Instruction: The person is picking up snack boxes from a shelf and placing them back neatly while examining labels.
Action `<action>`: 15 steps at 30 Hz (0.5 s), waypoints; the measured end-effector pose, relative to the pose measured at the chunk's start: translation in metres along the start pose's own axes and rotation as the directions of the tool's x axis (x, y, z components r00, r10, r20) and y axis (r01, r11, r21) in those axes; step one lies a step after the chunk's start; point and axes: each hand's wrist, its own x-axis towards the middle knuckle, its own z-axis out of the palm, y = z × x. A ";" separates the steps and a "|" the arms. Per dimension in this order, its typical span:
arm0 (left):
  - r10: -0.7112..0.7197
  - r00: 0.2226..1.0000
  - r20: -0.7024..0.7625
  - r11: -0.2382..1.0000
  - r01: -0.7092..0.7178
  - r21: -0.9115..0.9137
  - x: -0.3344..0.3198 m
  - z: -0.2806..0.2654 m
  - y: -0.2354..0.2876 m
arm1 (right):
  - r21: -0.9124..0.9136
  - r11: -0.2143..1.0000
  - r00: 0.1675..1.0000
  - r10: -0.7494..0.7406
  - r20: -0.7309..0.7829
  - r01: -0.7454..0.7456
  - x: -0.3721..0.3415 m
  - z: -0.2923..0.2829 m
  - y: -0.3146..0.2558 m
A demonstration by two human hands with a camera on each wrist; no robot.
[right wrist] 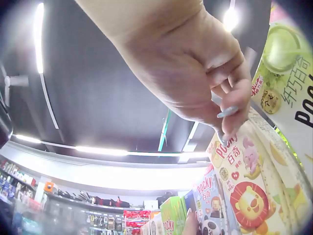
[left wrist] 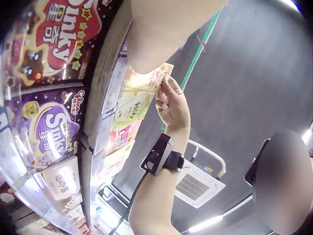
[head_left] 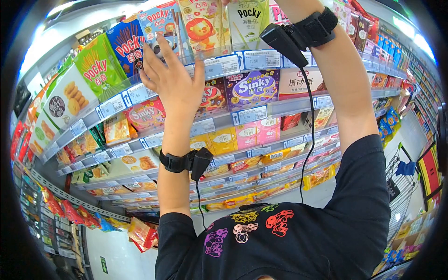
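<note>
A pale yellow Pocky box with a lion (head_left: 201,25) stands on the top shelf, with a light blue panda Pocky box (head_left: 161,25) on its left and a green-and-white Pocky box (head_left: 248,23) on its right. My right hand (right wrist: 205,73) reaches up from above and pinches the top edge of the lion box with curled fingers; the head view cuts most of this hand off. Lower down, my left hand (head_left: 175,79) is spread at the shelf's front edge, its fingertips over the front of the panda box. Nothing is gripped in it.
A clear lip with price tags (head_left: 261,59) runs along the shelf front. Dark blue (head_left: 127,46) and green Pocky boxes (head_left: 99,65) stand further left. Sinky boxes (head_left: 252,88) fill the shelf below. A cable (head_left: 311,116) hangs from the right wrist camera. A shopping cart (head_left: 402,186) stands at right.
</note>
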 end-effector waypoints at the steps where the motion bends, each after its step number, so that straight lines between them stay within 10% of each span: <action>1: -0.003 1.000 -0.001 1.000 0.003 -0.001 0.000 0.000 0.000 | -0.052 0.999 1.000 -0.003 0.009 0.003 0.000 0.002 0.000; 7: -0.001 1.000 -0.019 1.000 0.001 -0.027 -0.001 0.002 -0.001 | -0.369 0.928 0.998 0.055 0.017 -0.045 -0.002 0.014 -0.014; 15: 0.003 0.999 -0.043 0.999 -0.005 -0.049 -0.001 0.002 -0.001 | -0.003 1.000 0.999 0.012 0.033 -0.012 0.011 0.022 0.001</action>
